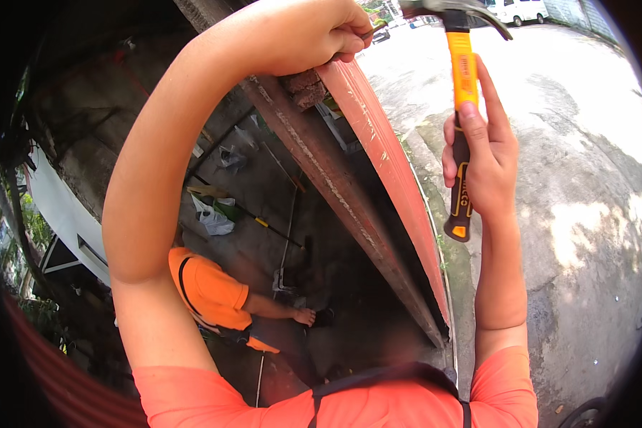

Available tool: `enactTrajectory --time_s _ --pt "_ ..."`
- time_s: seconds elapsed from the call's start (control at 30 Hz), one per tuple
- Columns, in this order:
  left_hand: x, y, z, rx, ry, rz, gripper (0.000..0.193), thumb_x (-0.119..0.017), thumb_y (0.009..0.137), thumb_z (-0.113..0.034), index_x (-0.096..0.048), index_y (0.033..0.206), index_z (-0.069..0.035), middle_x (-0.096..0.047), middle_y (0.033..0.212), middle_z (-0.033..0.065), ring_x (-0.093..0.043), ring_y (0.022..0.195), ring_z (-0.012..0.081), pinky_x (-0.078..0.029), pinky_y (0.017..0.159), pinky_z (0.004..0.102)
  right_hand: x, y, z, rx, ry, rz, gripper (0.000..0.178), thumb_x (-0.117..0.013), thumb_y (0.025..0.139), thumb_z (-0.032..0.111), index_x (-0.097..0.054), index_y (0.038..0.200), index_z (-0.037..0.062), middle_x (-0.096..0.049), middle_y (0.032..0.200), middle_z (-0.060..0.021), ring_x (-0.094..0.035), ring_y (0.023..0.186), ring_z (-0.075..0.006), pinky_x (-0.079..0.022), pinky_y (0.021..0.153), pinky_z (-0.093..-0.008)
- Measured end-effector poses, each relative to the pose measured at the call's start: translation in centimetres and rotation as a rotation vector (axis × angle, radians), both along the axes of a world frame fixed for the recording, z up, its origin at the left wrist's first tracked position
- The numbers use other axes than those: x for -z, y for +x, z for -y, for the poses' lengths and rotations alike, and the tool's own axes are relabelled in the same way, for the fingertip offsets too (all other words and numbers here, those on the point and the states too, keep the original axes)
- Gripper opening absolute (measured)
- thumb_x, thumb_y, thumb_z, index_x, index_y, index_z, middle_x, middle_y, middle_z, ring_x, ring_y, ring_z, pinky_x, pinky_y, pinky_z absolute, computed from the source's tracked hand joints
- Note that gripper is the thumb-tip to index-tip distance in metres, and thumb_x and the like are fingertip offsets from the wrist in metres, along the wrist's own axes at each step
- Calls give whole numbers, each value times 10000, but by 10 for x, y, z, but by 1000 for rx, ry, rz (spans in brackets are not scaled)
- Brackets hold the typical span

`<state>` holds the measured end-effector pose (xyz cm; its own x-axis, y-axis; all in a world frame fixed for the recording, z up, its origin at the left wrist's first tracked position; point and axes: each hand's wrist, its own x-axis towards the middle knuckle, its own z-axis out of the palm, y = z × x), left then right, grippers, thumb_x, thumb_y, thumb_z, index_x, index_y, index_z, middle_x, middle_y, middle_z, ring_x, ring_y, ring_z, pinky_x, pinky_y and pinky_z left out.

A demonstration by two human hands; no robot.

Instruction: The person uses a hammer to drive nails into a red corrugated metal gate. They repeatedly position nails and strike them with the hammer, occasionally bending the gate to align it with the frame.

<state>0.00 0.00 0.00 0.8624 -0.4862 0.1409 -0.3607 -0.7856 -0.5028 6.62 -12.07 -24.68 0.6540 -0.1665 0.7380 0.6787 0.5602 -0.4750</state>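
High in the view, my left hand (339, 39) is closed in a pinch on a thin, dark nail (375, 31) that sticks out past the fingertips. Just beneath it lies the upper end of a red ridged metal strip (389, 153), scuffed and peeling. To the right, my right hand (488, 153) grips a claw hammer (464, 71) by its yellow and black handle, thumb along the front. The hammer is upright, its steel head at the top edge, partly cut off, and apart from the nail.
A rusty brown beam (328, 182) runs beside the red strip. Far below on the left, a person in an orange shirt (210, 289) works near plastic bags (215, 217) and a long pole (264, 222). Sunlit concrete (578, 178) spreads at right, with a white van (518, 11) beyond.
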Motion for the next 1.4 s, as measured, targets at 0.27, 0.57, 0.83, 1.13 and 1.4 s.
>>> enactTrajectory --time_s 0.27,0.57,0.83,1.13,1.4 --pt "1 -13 19 -84 -95 -31 241 -641 933 -88 -710 1120 45 -749 946 206 -733 886 335 -572 823 401 -5 -4 5 45 -75 -42 545 -483 1107 246 -326 1627 199 -557 764 -25 -515 455 -59 -431 387 -211" --pt "-1 -8 12 -37 3 -37 256 -657 932 -106 -712 1136 37 -739 968 228 -727 905 362 -566 821 399 0 -10 11 40 -188 -3 535 -499 1102 215 -356 1617 201 -574 745 -20 -505 461 -51 -431 416 -209" --pt "6 15 -30 273 41 107 202 -654 958 -87 -691 1087 64 -708 857 185 -699 778 251 -542 748 350 -4 -9 24 87 -291 -3 529 -473 1105 247 -354 1618 197 -557 742 -23 -500 429 -53 -441 379 -214" --pt "7 13 -29 241 21 79 250 -655 953 -90 -691 1141 70 -756 982 171 -730 863 255 -566 811 340 -5 -3 35 46 -226 -15 540 -482 1101 242 -347 1619 169 -548 717 -20 -485 412 -54 -402 361 -204" --pt "8 15 -31 268 31 78 248 -653 953 -85 -692 1137 76 -758 972 178 -737 868 252 -565 805 346 -2 -2 31 33 -176 -2 533 -503 1095 242 -377 1607 166 -546 695 -15 -490 431 -55 -404 388 -215"
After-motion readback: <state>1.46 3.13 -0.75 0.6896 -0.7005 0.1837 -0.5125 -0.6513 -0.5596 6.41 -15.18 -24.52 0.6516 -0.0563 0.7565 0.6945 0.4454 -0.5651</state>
